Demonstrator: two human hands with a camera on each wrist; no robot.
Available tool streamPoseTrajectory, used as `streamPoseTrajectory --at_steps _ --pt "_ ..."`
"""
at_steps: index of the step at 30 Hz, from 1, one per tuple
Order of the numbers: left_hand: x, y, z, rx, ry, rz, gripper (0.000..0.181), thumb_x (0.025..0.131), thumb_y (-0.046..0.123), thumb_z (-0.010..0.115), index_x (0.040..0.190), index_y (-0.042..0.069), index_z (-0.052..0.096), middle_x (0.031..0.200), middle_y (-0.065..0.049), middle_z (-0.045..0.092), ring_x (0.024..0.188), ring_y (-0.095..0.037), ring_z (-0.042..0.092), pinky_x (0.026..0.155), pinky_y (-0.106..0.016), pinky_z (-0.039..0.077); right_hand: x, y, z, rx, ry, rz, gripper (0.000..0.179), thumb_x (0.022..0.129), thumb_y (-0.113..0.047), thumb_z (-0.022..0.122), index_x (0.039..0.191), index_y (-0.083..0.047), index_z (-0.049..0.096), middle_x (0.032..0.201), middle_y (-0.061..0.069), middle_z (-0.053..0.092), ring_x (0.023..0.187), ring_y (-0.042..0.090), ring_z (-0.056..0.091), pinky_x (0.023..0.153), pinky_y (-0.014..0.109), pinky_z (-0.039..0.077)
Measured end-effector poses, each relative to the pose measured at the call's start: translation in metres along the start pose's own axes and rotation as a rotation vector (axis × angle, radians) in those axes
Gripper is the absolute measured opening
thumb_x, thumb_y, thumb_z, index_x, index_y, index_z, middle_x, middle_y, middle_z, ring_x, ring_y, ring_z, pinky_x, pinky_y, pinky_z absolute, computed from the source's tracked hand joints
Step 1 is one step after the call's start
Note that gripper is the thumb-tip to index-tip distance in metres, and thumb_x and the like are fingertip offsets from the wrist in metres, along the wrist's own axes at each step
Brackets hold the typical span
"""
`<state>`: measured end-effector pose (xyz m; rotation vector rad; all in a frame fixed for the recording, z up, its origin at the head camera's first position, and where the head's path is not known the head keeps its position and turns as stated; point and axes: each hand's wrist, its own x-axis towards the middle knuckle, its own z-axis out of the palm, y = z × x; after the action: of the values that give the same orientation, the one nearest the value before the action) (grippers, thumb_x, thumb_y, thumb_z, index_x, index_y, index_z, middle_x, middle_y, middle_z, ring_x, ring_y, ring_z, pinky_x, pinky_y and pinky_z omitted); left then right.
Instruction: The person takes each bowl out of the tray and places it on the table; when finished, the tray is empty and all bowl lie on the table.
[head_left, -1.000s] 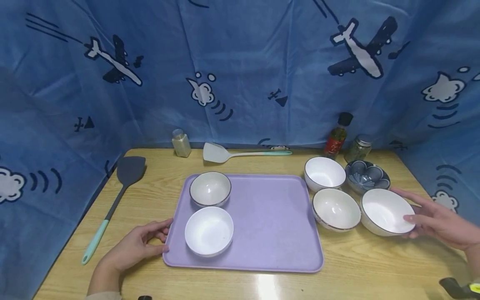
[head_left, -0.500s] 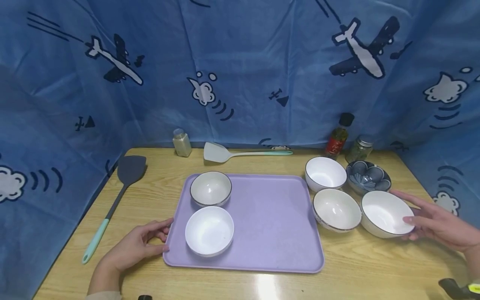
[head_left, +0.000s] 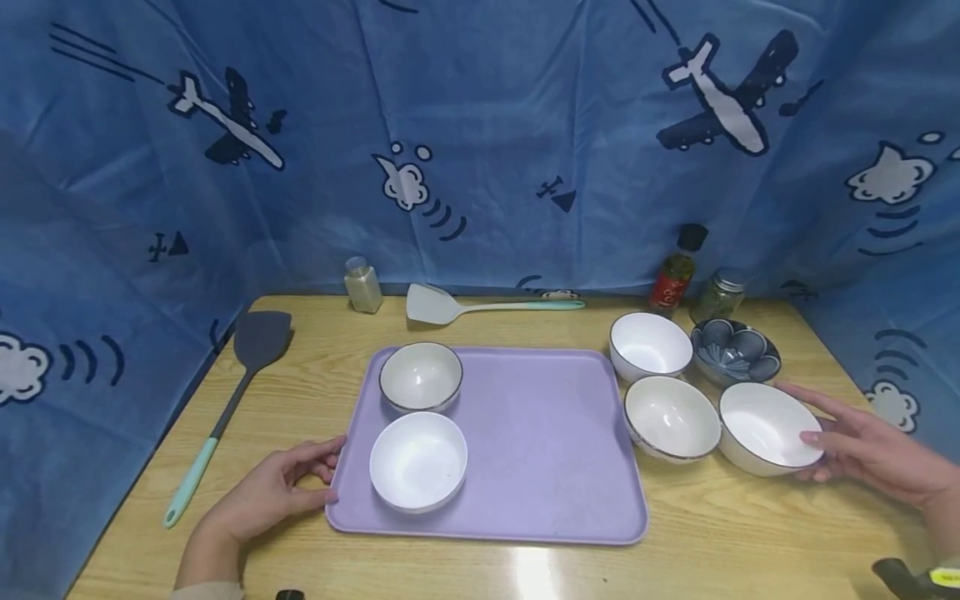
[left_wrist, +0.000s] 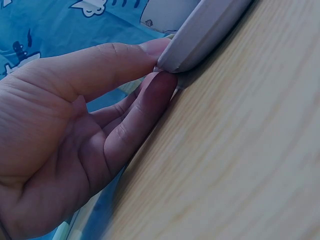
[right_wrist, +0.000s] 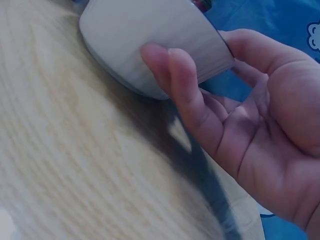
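Left hand (head_left: 262, 493) pinches the purple tray (head_left: 555, 450) by its left edge; right hand (head_left: 877, 452) grips a dark-rimmed white bowl (head_left: 767, 427), thumb over the rim, right of the tray near 3 other bowls (head_left: 672, 417); whether its base touches the surface (head_left: 735, 542) is hard to tell

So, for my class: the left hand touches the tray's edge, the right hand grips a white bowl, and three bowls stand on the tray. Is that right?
The count is wrong: in the head view the tray holds two, a near bowl and a far bowl. The left hand touches its edge and the right hand grips a white bowl.
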<state>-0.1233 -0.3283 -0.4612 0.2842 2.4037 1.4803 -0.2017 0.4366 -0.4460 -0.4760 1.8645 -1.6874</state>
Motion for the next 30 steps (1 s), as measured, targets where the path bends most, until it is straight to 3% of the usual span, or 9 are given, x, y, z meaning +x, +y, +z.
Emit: streamPoseTrajectory --at_steps 4,7,10,13,19,24,30 --pt "0.0 0.001 -0.001 0.012 0.004 -0.001 0.073 0.085 0.024 0.079 0.148 0.003 0.047 0.122 -0.015 0.061 0.101 -0.009 0.061 0.089 -0.014 0.046 -0.001 0.0 0.001 -0.011 0.007 0.005 0.071 0.106 0.004 0.029 0.161 -0.034 0.007 0.127 -0.01 0.056 0.09 0.039 0.072 0.072 0.047 0.059" --pt "0.0 0.001 0.0 0.003 0.002 0.0 0.073 0.086 0.023 0.079 0.148 0.003 0.047 0.123 -0.015 0.061 0.102 -0.01 0.061 0.089 -0.014 0.046 -0.003 -0.002 0.002 -0.119 0.094 0.039 0.069 0.107 -0.001 0.033 0.16 -0.039 0.01 0.12 -0.014 0.059 0.084 0.035 0.072 0.068 0.045 0.059" --pt "0.0 0.001 0.0 -0.008 -0.001 -0.002 0.073 0.086 0.023 0.079 0.148 0.003 0.046 0.123 -0.016 0.06 0.102 -0.01 0.061 0.089 -0.015 0.046 -0.007 -0.005 0.0 -0.238 0.201 0.072 0.066 0.108 -0.006 0.036 0.158 -0.043 0.015 0.117 -0.027 0.06 0.077 0.029 0.072 0.062 0.039 0.058" --pt "-0.001 0.001 0.0 -0.011 -0.002 -0.004 0.073 0.086 0.022 0.079 0.148 0.003 0.046 0.123 -0.016 0.06 0.102 -0.01 0.061 0.089 -0.015 0.046 -0.009 -0.01 -0.002 -0.28 0.259 0.059 0.064 0.108 -0.008 0.037 0.157 -0.044 0.018 0.118 -0.031 0.061 0.072 0.029 0.071 0.058 0.036 0.056" --pt "0.0 0.0 -0.001 0.001 -0.002 0.0 0.074 0.086 0.023 0.079 0.148 0.004 0.046 0.124 -0.016 0.061 0.102 -0.011 0.061 0.089 -0.015 0.047 -0.011 -0.023 -0.002 -0.259 0.273 -0.015 0.064 0.108 -0.003 0.035 0.16 -0.035 0.016 0.131 -0.033 0.056 0.071 0.031 0.071 0.056 0.035 0.055" --pt "0.0 0.0 -0.001 -0.008 -0.003 -0.007 0.074 0.086 0.024 0.079 0.149 0.004 0.046 0.124 -0.016 0.061 0.102 -0.011 0.061 0.09 -0.016 0.047 -0.007 -0.035 0.008 -0.317 0.317 -0.024 0.063 0.108 -0.005 0.037 0.16 -0.031 0.016 0.131 -0.034 0.055 0.074 0.028 0.071 0.058 0.032 0.054" --pt "-0.001 0.001 -0.001 -0.006 0.0 -0.016 0.075 0.085 0.024 0.08 0.148 0.004 0.046 0.123 -0.015 0.061 0.102 -0.011 0.062 0.089 -0.015 0.047 0.007 -0.051 0.025 -0.32 0.252 -0.049 0.062 0.107 -0.002 0.037 0.16 -0.029 0.019 0.135 -0.031 0.054 0.083 0.026 0.071 0.07 0.032 0.057"
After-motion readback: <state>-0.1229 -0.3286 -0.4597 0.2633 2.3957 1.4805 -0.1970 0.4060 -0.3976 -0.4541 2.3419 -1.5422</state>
